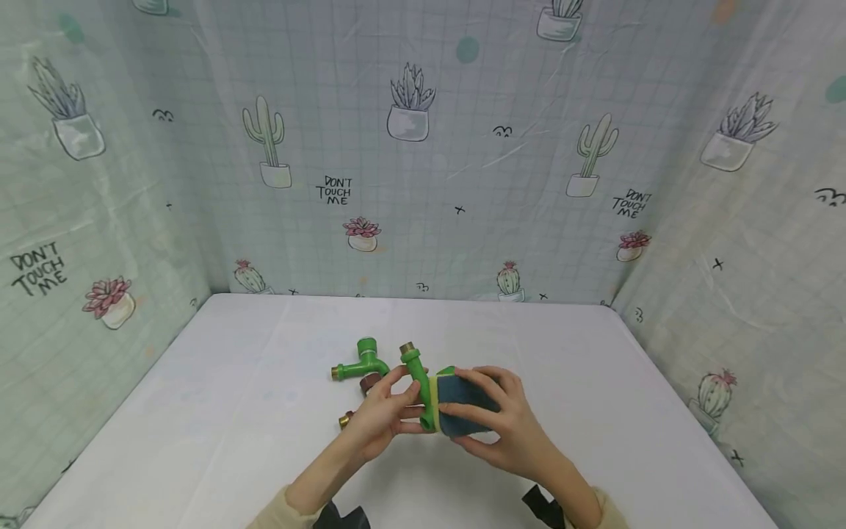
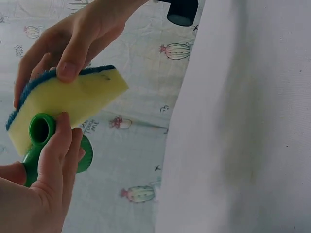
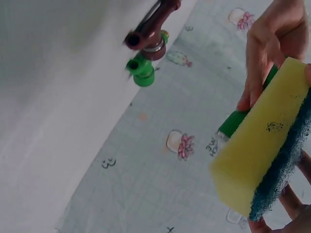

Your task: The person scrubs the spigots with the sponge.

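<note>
My left hand point(image 1: 383, 417) grips a green faucet point(image 1: 415, 371) with a brass threaded end, held above the table. In the left wrist view the faucet's round spout opening point(image 2: 42, 129) faces the camera. My right hand point(image 1: 505, 419) holds a sponge point(image 1: 465, 405), yellow with a dark blue scouring side. The sponge's yellow face lies against the faucet, while the fingers spread over the blue side. In the right wrist view the sponge point(image 3: 260, 141) hides most of the faucet, leaving part of its green handle point(image 3: 233, 122) visible.
Another green faucet point(image 1: 366, 361) lies on the white table point(image 1: 264, 411) left of the hands. A brown-red faucet point(image 3: 148, 41) lies near it, partly hidden by the left hand in the head view. Patterned cloth point(image 1: 456, 169) surrounds the table at the back and sides.
</note>
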A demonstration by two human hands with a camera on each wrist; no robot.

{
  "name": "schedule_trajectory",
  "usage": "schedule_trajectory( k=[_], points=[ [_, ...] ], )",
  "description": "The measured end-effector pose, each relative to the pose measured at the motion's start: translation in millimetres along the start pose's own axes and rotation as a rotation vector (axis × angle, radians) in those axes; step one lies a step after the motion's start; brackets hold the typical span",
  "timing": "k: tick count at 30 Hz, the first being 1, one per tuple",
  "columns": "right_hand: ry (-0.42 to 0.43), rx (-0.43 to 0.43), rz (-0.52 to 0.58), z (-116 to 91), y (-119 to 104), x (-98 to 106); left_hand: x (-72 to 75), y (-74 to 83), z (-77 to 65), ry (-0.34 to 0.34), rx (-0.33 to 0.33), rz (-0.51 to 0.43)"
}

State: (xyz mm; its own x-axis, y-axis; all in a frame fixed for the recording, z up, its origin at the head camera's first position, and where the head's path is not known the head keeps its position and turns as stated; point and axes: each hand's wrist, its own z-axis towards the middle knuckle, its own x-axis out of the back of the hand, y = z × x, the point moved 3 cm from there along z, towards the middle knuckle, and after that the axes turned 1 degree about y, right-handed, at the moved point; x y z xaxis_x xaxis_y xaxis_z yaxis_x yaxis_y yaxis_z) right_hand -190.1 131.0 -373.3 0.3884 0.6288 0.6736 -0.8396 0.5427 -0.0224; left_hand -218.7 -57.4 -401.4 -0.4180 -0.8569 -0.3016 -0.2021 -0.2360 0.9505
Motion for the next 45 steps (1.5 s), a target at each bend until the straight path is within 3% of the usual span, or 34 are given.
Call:
schedule_trajectory(
  k=[4,9,12,17,24,31,39,45],
  points=[
    [-0.06,0.036,0.004,-3,-3,-1,2.3,-0.1,0.3,-0.009,0.042,-0.007],
    [-0.019,0.028,-0.074,-3,11,4,3.8,0.7,-1.0,-0.019,0.072,-0.014],
    [-0.013,0.027,-0.067,-3,13,4,3.7,1.5,-2.1,-0.003,0.068,-0.018],
    [-0.043,0.007,-0.02,-4,7,0,3.2,3.7,-2.1,0.06,0.023,0.024],
    [0.018,-0.063,-0.021,-4,3,1,0.8,8.5,-2.3,0.159,-0.064,0.093],
    [0.14,-0.193,0.0,0,3,2,-6.3,12.4,-4.0,0.2,-0.119,0.019],
    [0.154,-0.153,-0.067,8,-1,2,-12.5,16.6,-4.6,0.244,-0.179,0.042],
    [0.138,-0.229,-0.055,-2,10,3,-8.2,22.0,-4.1,0.278,-0.171,-0.101]
  ],
)
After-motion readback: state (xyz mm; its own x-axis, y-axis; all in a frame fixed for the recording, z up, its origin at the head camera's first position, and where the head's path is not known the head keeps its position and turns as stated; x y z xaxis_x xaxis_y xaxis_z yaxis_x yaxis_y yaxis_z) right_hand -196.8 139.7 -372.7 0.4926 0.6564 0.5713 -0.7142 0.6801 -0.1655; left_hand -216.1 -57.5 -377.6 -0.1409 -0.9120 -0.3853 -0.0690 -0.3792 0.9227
